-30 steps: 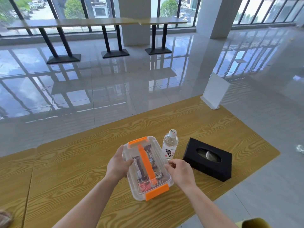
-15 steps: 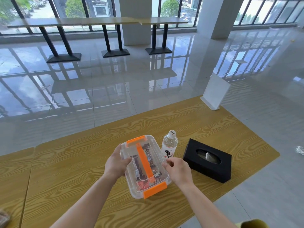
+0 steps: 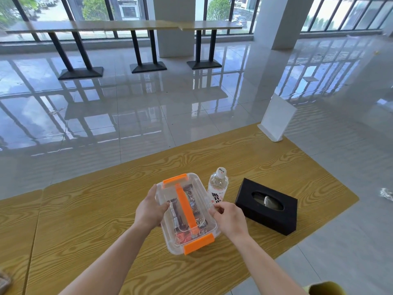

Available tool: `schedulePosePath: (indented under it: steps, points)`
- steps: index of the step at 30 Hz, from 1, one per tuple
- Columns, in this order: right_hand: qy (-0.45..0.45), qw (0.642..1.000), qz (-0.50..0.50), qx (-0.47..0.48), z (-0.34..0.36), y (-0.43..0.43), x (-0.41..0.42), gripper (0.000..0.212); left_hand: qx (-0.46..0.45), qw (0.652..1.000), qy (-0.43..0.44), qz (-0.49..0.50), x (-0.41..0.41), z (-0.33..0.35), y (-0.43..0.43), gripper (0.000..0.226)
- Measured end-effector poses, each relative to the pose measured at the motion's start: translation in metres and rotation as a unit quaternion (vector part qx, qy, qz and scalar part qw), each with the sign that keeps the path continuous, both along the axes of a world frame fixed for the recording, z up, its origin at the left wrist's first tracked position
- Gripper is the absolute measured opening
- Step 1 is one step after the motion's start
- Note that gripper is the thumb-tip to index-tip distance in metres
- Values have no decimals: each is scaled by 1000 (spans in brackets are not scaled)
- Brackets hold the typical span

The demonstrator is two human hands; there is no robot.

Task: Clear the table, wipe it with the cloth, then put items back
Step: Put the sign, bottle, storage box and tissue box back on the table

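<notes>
A clear plastic box (image 3: 187, 211) with an orange handle and orange clips sits on the wood-grain table (image 3: 95, 213), with small packets inside. My left hand (image 3: 148, 211) grips its left side, thumb on the lid. The curled fingertips of my right hand (image 3: 229, 218) are against the box's right rim. A water bottle (image 3: 218, 188) stands just right of the box. Further right lies a black tissue box (image 3: 268, 207).
A white sign stand (image 3: 276, 118) is at the table's far right corner. A brownish object (image 3: 4, 282) is cut off at the lower left edge. Beyond the table's far edge is glossy tiled floor, with long tables (image 3: 127, 26) by the windows.
The clear box has shifted slightly left and away from me between both hands. My right hand's hold on the right rim has loosened to the fingertips.
</notes>
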State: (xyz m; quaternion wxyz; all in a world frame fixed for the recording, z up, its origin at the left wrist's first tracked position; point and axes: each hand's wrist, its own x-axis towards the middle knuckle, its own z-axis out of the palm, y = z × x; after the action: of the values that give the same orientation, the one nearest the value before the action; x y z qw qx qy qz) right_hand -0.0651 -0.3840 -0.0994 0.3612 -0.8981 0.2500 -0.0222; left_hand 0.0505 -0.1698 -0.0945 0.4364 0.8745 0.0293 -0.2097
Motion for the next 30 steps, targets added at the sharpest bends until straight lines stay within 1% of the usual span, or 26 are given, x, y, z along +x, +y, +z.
schedulePosePath:
  steps: [3,4,6,8,11,15,19,21,23,27,30]
  points:
    - [1,1000,2,5,2,-1,0,40,14,1000,-10,2,-2,3,0,72]
    - [-1,1000,1,7,3,-1,0,41,40,999,-24,-6,-4,7,0,72]
    - [-9,1000,1,6,5,-1,-1,42,119,990,-63,-31,-8,14,-2,79]
    - [-21,1000,2,-6,8,-2,-3,39,172,977,-113,-58,-13,18,-5,80]
    - [-35,999,-2,-25,12,-6,-7,34,220,948,-198,-119,-17,23,-9,80]
    - [-54,995,10,-77,24,-14,-10,30,264,912,-249,-189,-27,31,-18,74]
    - [-59,989,31,-135,43,-28,-11,26,285,892,-259,-237,-39,44,-33,79]
    - [-59,985,44,-157,53,-36,-12,31,292,880,-274,-254,-44,55,-41,81]
    - [-50,983,51,-168,63,-45,-13,41,293,870,-302,-257,-48,66,-52,78]
    - [-38,978,57,-197,76,-63,-18,47,284,862,-325,-265,-55,83,-76,77]
    - [-44,979,46,-195,87,-75,-23,48,262,861,-341,-273,-60,96,-95,76]
